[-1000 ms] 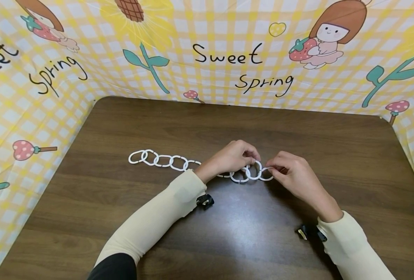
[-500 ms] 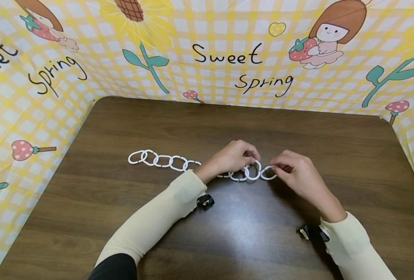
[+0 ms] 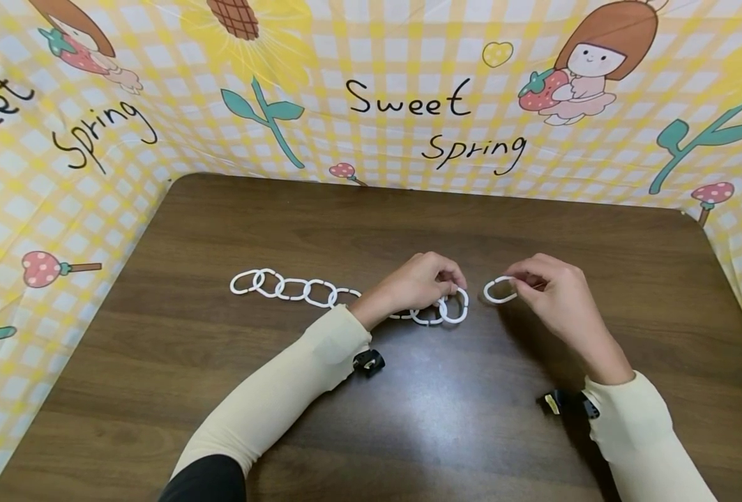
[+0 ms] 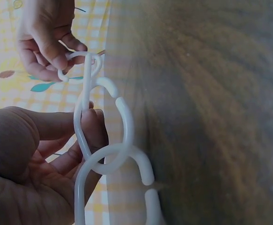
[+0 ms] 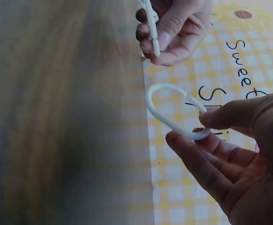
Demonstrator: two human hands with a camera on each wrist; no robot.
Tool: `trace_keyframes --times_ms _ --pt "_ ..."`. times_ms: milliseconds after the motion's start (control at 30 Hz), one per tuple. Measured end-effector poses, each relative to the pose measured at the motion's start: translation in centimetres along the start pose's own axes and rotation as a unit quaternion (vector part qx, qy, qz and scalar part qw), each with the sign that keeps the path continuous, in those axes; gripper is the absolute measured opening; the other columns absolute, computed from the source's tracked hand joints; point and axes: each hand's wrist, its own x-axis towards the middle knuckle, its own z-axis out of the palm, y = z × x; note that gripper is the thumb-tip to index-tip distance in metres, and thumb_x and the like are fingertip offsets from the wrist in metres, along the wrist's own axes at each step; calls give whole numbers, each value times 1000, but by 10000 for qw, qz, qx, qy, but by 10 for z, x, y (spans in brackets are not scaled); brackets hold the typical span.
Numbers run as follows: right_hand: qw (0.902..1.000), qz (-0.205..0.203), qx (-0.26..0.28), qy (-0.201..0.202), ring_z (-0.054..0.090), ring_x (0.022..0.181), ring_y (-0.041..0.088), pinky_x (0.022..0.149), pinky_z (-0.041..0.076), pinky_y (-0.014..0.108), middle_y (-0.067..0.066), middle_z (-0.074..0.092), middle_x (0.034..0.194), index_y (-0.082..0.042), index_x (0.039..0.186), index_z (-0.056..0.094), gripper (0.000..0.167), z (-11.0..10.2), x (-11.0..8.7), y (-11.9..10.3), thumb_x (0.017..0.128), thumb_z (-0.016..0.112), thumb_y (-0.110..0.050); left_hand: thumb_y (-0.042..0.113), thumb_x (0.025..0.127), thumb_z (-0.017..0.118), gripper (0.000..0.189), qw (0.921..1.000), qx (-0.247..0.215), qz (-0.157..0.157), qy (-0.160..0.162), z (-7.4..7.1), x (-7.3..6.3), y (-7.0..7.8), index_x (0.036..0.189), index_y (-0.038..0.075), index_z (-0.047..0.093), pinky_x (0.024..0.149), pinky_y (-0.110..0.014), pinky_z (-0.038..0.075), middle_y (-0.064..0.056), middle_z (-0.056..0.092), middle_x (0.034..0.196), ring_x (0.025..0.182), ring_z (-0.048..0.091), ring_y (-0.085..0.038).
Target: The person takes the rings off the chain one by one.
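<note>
A chain of several white plastic links (image 3: 292,288) runs across the wooden table, partly hidden behind the left wrist. My left hand (image 3: 418,280) pinches the chain near its right end, where the last link (image 3: 462,315) hangs from the fingers. In the left wrist view the chain links (image 4: 82,183) show small gaps in their sides. Apart from the chain, my right hand (image 3: 553,293) pinches a single oval link (image 3: 494,298) between thumb and fingertips. The right wrist view shows this loose link (image 5: 155,110) with a narrow split on one side.
The brown table (image 3: 409,432) has a back edge against a yellow checked cloth (image 3: 396,42) printed with flowers and lettering. Cloth also hangs along the left and right sides. A small black device (image 3: 369,362) sits at the left wrist, another (image 3: 553,402) at the right.
My right hand has moved right and slightly away, taking the end link off the chain, so a gap now separates them. The left hand has stayed in place.
</note>
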Motion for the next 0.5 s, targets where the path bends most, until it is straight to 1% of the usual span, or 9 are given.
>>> trace_keyframes --times_ms 200,367,433,500 --pt "9988 462 -51 146 55 65 -10 60 43 6 15 72 83 0 93 79 9 -5 13 6 88 77 7 5 101 62 18 10000 -36 -59 16 -1 -1 -1 104 11 78 68 -17 47 -3 76 91 73 60 -6" --pt "9954 925 77 239 58 58 -14 56 47 7 26 74 87 6 98 77 8 -10 25 13 91 73 7 5 102 62 17 10000 -61 -68 27 -1 0 -1 104 11 78 67 -18 47 -2 75 89 72 59 -7" --pt "9930 1132 208 263 60 57 -13 56 49 8 30 74 90 8 100 76 9 -12 30 17 92 72 6 5 102 62 17 9999 -87 -81 23 0 0 -1 104 11 78 67 -18 47 -2 75 89 71 59 -7" --pt "9903 1333 293 275 61 56 -12 55 51 10 31 74 91 9 102 76 11 -13 35 21 93 71 5 5 102 62 17 9999 -102 -102 22 -1 0 -1 104 11 78 66 -18 47 -1 75 88 70 59 -6"
